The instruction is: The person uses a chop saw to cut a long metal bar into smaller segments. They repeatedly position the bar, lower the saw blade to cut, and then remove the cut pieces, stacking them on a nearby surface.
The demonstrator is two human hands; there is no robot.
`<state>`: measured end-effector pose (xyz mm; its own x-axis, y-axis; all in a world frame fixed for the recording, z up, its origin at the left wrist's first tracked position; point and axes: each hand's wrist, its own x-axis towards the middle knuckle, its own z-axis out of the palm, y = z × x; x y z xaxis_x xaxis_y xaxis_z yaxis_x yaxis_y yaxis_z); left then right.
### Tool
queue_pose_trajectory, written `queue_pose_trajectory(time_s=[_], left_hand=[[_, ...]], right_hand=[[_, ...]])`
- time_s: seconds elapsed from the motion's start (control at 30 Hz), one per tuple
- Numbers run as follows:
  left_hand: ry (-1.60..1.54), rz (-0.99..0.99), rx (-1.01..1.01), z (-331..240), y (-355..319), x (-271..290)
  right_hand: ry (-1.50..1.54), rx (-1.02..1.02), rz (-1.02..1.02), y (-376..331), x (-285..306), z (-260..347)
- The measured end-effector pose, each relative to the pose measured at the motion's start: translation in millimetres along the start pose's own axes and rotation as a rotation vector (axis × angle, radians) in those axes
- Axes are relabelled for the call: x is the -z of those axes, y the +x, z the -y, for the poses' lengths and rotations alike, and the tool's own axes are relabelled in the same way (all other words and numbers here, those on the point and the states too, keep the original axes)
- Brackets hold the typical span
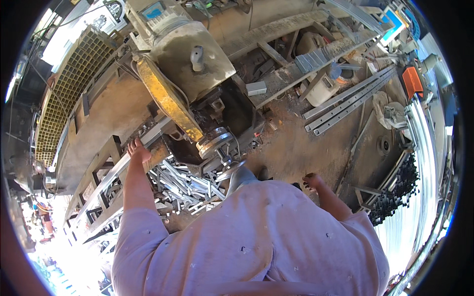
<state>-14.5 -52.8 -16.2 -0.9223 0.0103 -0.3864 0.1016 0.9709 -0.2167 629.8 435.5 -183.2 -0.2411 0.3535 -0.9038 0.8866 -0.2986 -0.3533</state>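
Note:
My left hand (138, 149) rests over a long square metal tube (109, 182), its fingers wrapped across it. The tube runs along a slatted metal stand at left and on toward a cutting machine (215, 111). The machine has a yellow arm (170, 98) and a round metal handwheel or clamp part (215, 142) on its near side. My right hand (312, 181) hangs at my right side above the floor, touching nothing I can see. Its fingers are loosely bent and a little apart.
Short metal offcuts (185, 180) lie heaped below the machine. A yellow grating (71, 84) stands at far left. Drilled metal bars (350, 101), a white container (322, 89) and an orange object (413, 82) are at right. Stacked long profiles (419, 148) line the right edge.

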Motion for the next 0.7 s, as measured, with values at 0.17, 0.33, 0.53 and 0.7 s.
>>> queue_pose_trajectory(time_s=[0.17, 0.33, 0.53, 0.7], left_hand=[[0.025, 0.052, -0.006, -7, 2, 5], [0.039, 0.055, 0.045, 7, 9, -1], [0.024, 0.052, 0.021, 2, 16, -1], [0.048, 0.07, 0.03, 1, 14, 1]], right_hand=[[0.016, -0.01, -0.004, -5, -1, 0], [-0.058, 0.019, 0.009, -14, -3, 12], [0.019, -0.016, 0.037, -4, -4, 2], [-0.012, -0.01, 0.0, -5, 0, 6]])
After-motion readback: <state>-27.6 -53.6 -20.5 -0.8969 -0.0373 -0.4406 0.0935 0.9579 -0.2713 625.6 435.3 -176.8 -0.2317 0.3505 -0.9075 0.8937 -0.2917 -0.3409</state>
